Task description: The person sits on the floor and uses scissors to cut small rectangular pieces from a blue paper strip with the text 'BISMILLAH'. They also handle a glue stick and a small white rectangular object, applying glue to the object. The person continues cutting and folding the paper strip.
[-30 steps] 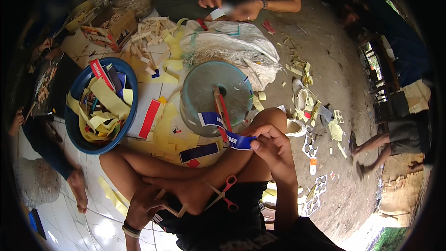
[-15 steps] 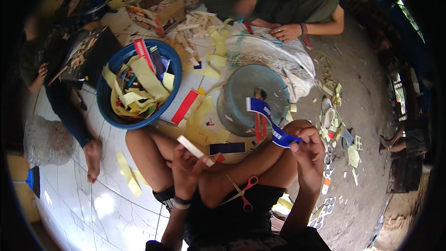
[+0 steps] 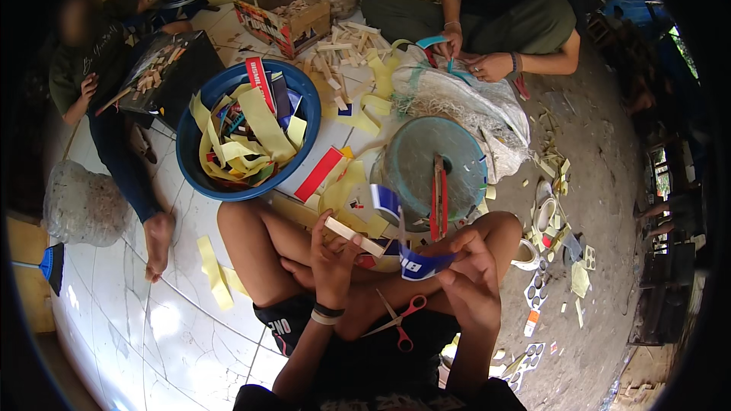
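My left hand (image 3: 333, 262) grips a small pale wooden block (image 3: 355, 237) between thumb and fingers above my crossed legs. To its right, my right hand (image 3: 470, 278) pinches one end of a curled blue strip (image 3: 426, 264) with white lettering. The strip's free end bends up and back, close to the block's right end; whether they touch I cannot tell. Red-handled scissors (image 3: 400, 321) lie on my lap with blades apart, below both hands. Beyond the strip, a long red tool (image 3: 439, 198) rests on the round greenish tub (image 3: 407, 154).
A blue basin (image 3: 308, 137) holds yellow strips and coloured scraps. Behind it are loose wooden blocks (image 3: 343, 49) and a cardboard box (image 3: 308, 27). Two people sit across, one handling a light-blue strip (image 3: 431, 41). A white sack (image 3: 495, 122) lies beyond the tub; scraps litter the floor at right.
My right hand has moved left and down, bringing the blue strip nearer the block. My left hand still holds the block. The view has shifted, and the person opposite has lifted a light-blue strip.
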`<action>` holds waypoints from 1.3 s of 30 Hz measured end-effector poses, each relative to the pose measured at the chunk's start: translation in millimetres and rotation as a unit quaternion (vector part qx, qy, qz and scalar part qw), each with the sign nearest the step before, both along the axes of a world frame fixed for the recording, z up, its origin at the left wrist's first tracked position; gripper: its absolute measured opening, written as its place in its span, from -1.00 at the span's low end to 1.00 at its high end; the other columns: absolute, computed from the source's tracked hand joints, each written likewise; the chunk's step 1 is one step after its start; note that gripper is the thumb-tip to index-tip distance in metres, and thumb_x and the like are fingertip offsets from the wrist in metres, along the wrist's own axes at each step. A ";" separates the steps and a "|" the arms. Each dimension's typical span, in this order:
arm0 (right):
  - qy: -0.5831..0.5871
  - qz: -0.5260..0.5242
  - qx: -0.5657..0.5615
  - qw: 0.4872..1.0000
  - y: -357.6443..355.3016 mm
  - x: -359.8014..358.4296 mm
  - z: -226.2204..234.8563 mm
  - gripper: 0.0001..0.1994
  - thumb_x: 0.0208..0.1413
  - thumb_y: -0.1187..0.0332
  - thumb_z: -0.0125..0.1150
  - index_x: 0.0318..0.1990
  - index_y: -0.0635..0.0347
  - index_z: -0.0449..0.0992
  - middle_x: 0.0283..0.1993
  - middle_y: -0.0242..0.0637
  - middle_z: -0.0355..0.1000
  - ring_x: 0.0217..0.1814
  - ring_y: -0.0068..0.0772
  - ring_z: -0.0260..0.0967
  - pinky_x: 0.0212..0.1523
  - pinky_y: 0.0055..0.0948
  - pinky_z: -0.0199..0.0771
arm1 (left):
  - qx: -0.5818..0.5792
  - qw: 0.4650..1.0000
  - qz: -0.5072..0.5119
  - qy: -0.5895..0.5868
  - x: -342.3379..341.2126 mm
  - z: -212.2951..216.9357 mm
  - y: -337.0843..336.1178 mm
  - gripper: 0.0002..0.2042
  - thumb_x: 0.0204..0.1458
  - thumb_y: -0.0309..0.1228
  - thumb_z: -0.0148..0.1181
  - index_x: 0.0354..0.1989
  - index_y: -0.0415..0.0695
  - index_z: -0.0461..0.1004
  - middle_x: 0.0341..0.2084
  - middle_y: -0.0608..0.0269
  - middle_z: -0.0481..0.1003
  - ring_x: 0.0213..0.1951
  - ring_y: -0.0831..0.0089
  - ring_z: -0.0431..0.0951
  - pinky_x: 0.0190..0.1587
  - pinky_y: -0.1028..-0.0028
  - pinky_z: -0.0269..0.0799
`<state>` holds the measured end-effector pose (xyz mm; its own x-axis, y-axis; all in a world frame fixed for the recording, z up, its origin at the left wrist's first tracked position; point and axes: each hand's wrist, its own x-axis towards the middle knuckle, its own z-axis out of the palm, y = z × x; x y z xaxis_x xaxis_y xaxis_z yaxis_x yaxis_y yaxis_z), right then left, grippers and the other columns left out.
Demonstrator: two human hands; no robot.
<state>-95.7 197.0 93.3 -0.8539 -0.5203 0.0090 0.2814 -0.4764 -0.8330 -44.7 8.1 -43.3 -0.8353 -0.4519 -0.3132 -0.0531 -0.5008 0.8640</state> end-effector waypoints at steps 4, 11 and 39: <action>-0.082 0.011 -0.070 0.994 -7.6 0.1 -11.9 -0.60 0.20 0.70 0.18 0.14 0.20 0.28 0.11 -0.05 0.50 0.21 -0.29 0.44 0.28 -0.26 0.36 | 0.074 0.996 0.032 0.027 -1.2 15.2 6.2 -0.36 0.24 -0.54 0.24 0.48 -0.14 0.13 -0.05 0.08 0.59 -0.06 0.40 0.66 -0.08 0.47 0.69; -0.145 -0.125 0.019 0.981 -6.6 1.7 -38.1 -0.61 0.25 0.62 0.19 0.17 0.15 0.29 0.06 -0.25 0.50 0.12 -0.40 0.47 0.21 -0.31 0.42 | 0.122 0.986 0.079 0.082 -7.7 31.6 14.9 -0.43 0.26 -0.64 0.11 0.46 -0.26 0.17 0.05 0.11 0.56 -0.03 0.35 0.67 -0.03 0.38 0.71; -0.246 -0.183 -0.034 0.951 5.5 10.4 -68.7 -0.56 0.27 0.44 0.28 0.23 0.13 0.25 0.10 -0.32 0.45 0.19 -0.47 0.43 0.30 -0.36 0.43 | 0.198 0.967 0.024 0.159 -16.3 7.8 32.4 -0.36 0.33 -0.08 -0.04 0.50 -0.16 0.08 0.38 0.05 0.23 0.37 0.07 0.29 0.39 0.01 0.25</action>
<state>-85.3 202.6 24.6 -0.8877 -0.1999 -0.4148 0.4337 -0.6656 -0.6073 -61.0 40.5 -35.5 -0.8989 -0.3897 -0.2003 0.2148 -0.7904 0.5737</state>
